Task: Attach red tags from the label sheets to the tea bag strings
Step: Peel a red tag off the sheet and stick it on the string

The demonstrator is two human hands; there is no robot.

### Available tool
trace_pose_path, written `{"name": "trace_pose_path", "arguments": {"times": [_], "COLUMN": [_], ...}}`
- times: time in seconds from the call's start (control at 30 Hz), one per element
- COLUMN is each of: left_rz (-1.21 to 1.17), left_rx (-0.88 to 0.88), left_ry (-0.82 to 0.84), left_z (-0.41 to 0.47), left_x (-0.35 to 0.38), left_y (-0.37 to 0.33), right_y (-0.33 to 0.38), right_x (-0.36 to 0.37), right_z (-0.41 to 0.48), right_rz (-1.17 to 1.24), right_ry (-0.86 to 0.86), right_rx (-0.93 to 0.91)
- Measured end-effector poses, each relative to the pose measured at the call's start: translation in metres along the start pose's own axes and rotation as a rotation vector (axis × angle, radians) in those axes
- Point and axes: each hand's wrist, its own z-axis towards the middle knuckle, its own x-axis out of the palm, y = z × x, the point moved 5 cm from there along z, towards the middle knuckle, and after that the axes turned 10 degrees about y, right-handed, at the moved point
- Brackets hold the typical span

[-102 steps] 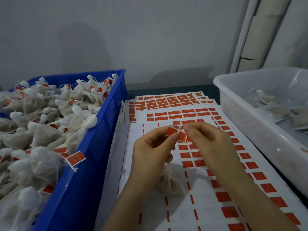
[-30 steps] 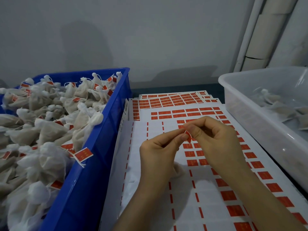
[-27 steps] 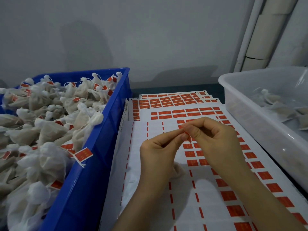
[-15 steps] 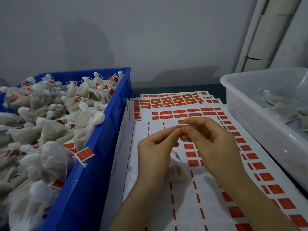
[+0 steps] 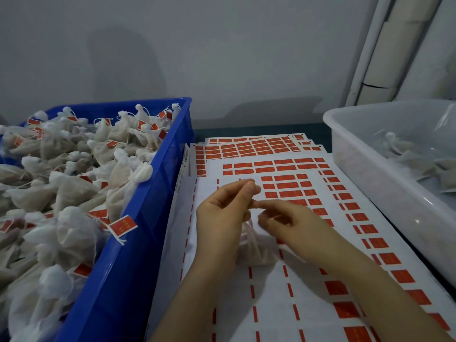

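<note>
A white mesh tea bag (image 5: 256,250) lies on the top label sheet (image 5: 271,299), partly under both hands. My left hand (image 5: 224,215) is raised over it, thumb and forefinger pinched together on the bag's string; the string itself is too thin to see clearly. My right hand (image 5: 293,225) sits lower, just right of the bag's neck, with its forefinger tip touching my left thumb. A thin edge of a red tag (image 5: 274,216) shows between its curled fingers. Rows of red tags (image 5: 286,186) remain on the sheet beyond my hands.
A blue crate (image 5: 148,193) on the left is heaped with tagged tea bags (image 5: 74,193). A white tub (image 5: 370,174) on the right holds a few untagged bags. More label sheets (image 5: 246,146) are stacked toward the grey wall.
My hands have separated: the left pinch rose and moved a little left, while the right hand dropped toward the bag. The bag now shows more between them.
</note>
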Motion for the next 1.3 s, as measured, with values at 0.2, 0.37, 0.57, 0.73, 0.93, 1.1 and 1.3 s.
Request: {"name": "trace_pose_path", "arguments": {"times": [0.2, 0.37, 0.57, 0.73, 0.93, 1.1, 1.3], "left_rz": [-0.067, -0.082, -0.068, -0.056, -0.141, 0.015, 0.034], "left_rx": [0.051, 0.087, 0.084, 0.044, -0.078, -0.107, -0.118], "left_ry": [0.051, 0.069, 0.034, 0.029, 0.067, 0.192, 0.199], "left_z": [-0.001, -0.002, -0.002, 0.0, 0.003, -0.001, -0.002], "left_x": [0.006, 0.007, 0.004, 0.004, 0.003, 0.009, 0.009], "left_y": [-0.006, -0.007, -0.007, -0.004, 0.005, 0.006, 0.006], "right_y": [0.004, 0.012, 0.01, 0.01, 0.009, 0.009, 0.011], "right_x": [0.004, 0.0, -0.01, -0.016, -0.017, -0.017, -0.019], "right_z": [-0.003, -0.002, -0.005, -0.005, -0.005, -0.006, -0.008], "right_rz": [0.135, 0.198, 0.409, 0.552, 0.561, 0.543, 0.434], "right_ry": [0.043, -0.065, -0.065, -0.118, -0.177, -0.197, -0.259], "right_rx": [0.01, -0.02, -0.061, -0.116, -0.119, -0.109, -0.09]}}
